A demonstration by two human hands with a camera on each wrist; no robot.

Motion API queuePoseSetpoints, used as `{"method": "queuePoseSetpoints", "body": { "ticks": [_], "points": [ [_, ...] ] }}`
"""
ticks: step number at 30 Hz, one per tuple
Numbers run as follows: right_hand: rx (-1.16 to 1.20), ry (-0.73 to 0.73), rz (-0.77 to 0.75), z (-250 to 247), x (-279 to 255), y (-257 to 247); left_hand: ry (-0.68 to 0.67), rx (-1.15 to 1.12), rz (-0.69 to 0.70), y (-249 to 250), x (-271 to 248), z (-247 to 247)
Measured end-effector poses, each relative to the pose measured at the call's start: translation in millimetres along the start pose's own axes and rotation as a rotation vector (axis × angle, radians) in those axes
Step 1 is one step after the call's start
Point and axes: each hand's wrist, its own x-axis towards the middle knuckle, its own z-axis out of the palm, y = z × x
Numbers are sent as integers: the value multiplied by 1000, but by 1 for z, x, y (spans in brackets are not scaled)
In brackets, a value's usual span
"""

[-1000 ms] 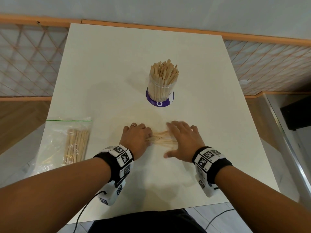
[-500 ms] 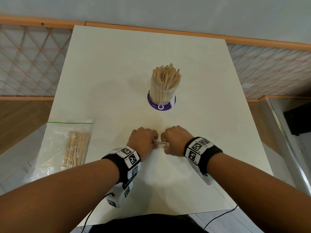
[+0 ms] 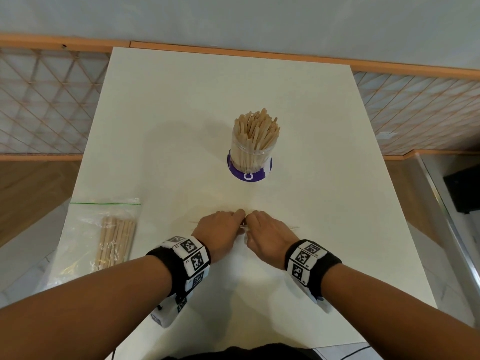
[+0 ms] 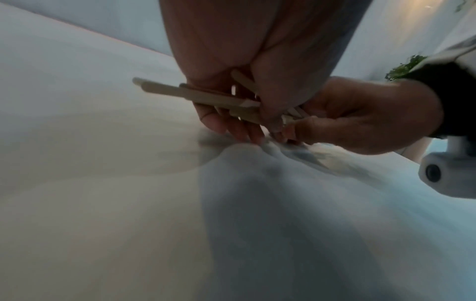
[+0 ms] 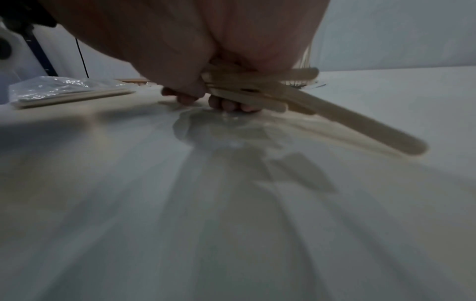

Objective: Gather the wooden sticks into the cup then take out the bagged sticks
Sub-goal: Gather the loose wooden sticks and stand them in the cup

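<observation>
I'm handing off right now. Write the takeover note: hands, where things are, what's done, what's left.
Left hand: fingers curled round one end of the loose stick bundle, near the table.
Right hand: grips the other end of that bundle; one stick juts out toward the right.
Cup: upright at table centre, already packed with sticks.
Bag of sticks: flat at the left table edge; no sticks are out of it yet.
Done: loose sticks gathered into both hands.
Left: put the bundle into the cup, then take out the bagged sticks.

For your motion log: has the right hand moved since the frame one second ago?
Yes. The right hand has curled round the loose sticks and closed leftward against the left hand, judged against the cup.
</observation>
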Motion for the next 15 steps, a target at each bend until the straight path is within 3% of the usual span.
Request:
{"method": "queuePoseSetpoints", "body": {
  "ticks": [9,13,15],
  "points": [
    [-29,-125,29,-14,22,2,-102,-204,-69,3,12,-36],
    [63,-42,112,-27,25,10,-174,-20,-194,-20,8,-76],
    [64,-7,137,-32,25,13,-169,-50,-192,-29,5,-86]
  ]
}}
